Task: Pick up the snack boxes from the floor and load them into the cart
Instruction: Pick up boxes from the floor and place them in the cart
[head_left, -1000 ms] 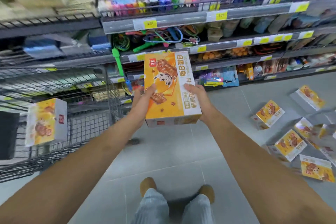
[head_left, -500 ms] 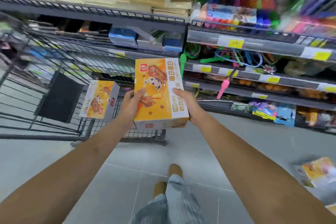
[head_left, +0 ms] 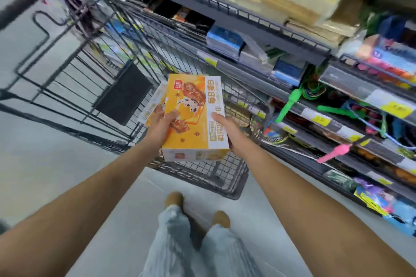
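Note:
Both hands hold one orange and white snack box point(head_left: 193, 117) flat-side up, above the near end of the dark wire cart point(head_left: 216, 177). My left hand point(head_left: 161, 127) grips its left edge with the thumb on top. My right hand point(head_left: 225, 127) grips its right edge. A second snack box point(head_left: 153, 108) lies inside the cart basket, mostly hidden behind the held box. No boxes on the floor are in view.
Store shelving point(head_left: 270, 36) with packets, price tags and coloured toys runs along the right, close beside the cart. A black panel point(head_left: 122, 93) hangs in the cart's folding seat. My feet point(head_left: 175, 199) stand on grey tiled floor just behind the cart.
My view has swung left and toward the cart; the floor boxes have left the frame. The held box has moved from beside the cart to over its basket.

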`<act>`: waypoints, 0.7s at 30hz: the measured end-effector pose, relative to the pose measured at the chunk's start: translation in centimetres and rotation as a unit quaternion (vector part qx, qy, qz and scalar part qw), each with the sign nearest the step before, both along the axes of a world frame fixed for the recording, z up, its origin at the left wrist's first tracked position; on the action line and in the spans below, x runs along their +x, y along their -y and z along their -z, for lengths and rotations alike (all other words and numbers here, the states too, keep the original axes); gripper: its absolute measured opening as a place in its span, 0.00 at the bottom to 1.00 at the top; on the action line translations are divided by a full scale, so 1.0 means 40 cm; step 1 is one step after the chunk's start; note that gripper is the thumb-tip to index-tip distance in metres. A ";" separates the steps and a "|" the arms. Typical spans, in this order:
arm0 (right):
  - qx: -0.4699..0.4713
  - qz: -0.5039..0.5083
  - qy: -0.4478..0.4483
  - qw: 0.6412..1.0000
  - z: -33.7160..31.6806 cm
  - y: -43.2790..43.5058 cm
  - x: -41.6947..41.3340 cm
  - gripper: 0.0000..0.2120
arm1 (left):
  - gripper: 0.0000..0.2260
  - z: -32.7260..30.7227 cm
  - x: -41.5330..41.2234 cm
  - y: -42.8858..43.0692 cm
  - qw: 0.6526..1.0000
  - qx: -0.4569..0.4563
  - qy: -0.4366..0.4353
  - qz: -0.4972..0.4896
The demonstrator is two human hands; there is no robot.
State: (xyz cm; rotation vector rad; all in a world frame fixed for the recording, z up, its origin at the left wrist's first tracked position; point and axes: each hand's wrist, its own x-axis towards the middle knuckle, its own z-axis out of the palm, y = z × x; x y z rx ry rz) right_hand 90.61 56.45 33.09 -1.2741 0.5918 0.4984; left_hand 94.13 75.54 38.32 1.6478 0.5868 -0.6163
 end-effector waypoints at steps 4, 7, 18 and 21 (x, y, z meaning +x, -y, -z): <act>-0.006 -0.026 -0.035 0.999 0.037 -0.083 0.060 0.42 | 0.21 0.046 0.071 -0.078 1.000 0.005 -0.025 -0.003; -0.006 -0.033 -0.049 0.998 0.076 -0.137 0.113 0.32 | 0.20 0.078 0.146 -0.127 0.999 0.019 -0.038 0.010; 0.009 0.045 -0.155 0.987 0.270 -0.305 0.349 0.19 | 0.16 0.288 0.510 -0.237 0.985 0.057 -0.096 0.130; 0.000 0.096 -0.161 0.982 0.329 -0.333 0.389 0.22 | 0.15 0.332 0.558 -0.245 0.980 0.065 -0.123 0.142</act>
